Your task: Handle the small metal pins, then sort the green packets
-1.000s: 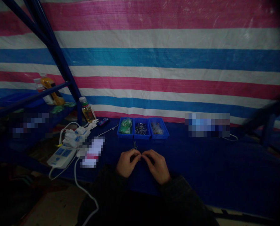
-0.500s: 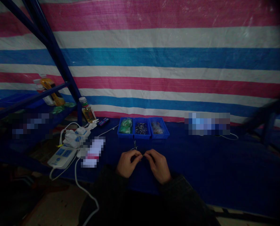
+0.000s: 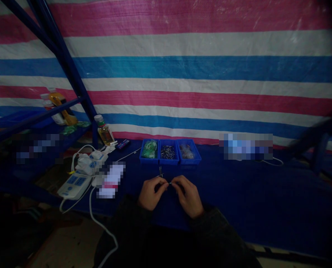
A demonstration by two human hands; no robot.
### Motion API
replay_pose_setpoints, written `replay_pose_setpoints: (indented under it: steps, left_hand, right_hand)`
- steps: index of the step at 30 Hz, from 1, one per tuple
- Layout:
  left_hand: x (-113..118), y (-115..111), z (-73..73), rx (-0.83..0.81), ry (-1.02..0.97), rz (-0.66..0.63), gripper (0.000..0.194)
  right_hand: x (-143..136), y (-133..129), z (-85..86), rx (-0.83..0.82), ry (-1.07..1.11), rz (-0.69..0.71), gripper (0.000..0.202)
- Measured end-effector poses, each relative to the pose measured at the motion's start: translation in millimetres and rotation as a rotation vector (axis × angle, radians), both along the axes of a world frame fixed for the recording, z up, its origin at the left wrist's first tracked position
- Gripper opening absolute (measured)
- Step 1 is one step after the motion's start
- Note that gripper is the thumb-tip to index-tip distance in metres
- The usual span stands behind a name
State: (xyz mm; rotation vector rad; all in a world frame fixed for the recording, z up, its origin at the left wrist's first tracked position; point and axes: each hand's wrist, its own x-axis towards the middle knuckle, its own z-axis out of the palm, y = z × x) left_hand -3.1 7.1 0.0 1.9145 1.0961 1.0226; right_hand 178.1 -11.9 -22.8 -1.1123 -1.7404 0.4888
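My left hand [image 3: 151,194] and my right hand [image 3: 189,195] meet fingertip to fingertip above the blue table [image 3: 227,201]. Both are closed in a pinch on a small, thin, shiny piece [image 3: 170,183] that spans the narrow gap between them. Its kind is too small to make out, and its ends are hidden by the fingers. Just beyond my left fingers lie a few slim metal pins [image 3: 160,171]. Farther back stand three blue trays: the left tray [image 3: 149,162] holds green plastic packets, the middle tray [image 3: 168,162] metal pins, the right tray [image 3: 189,162] small clear pieces.
At left are a white power strip [image 3: 73,190] with plugs and cables, a blurred-out phone-like slab [image 3: 111,180], and a bottle [image 3: 105,134]. A blue metal frame [image 3: 71,70] rises there. Behind hangs a striped sheet [image 3: 182,67]. Another pixelated object [image 3: 245,147] sits back right.
The fingertips have shifted very slightly, and more of the shiny piece shows between them. Both hands stay in nearly the same place; the trays and pins are unmoved.
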Motion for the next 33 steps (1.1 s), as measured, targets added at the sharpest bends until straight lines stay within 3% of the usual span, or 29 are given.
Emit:
replay_pose_setpoints:
  steps: [13,16,22,33]
  left_hand:
    - [-0.5,0.2,-1.5,0.013,0.005,0.002,0.016]
    - [-1.1,0.1,-1.6,0.011,0.003,0.008,0.015]
    - [-1.1,0.7,-1.4,0.015,0.007,0.011,0.015]
    - [-0.8,0.3,-1.5,0.006,0.002,0.010,0.016]
  right_hand:
    - [1.9,-1.9,3.4,-0.055,-0.022,-0.073,0.025]
    - [3.0,-2.8,0.1,-0.091,0.033,-0.064,0.017]
    - [1.6,-1.9,-3.0,-0.024,0.027,-0.001,0.014]
    - [2.0,-2.1,2.2,-0.038,-0.021,-0.062,0.019]
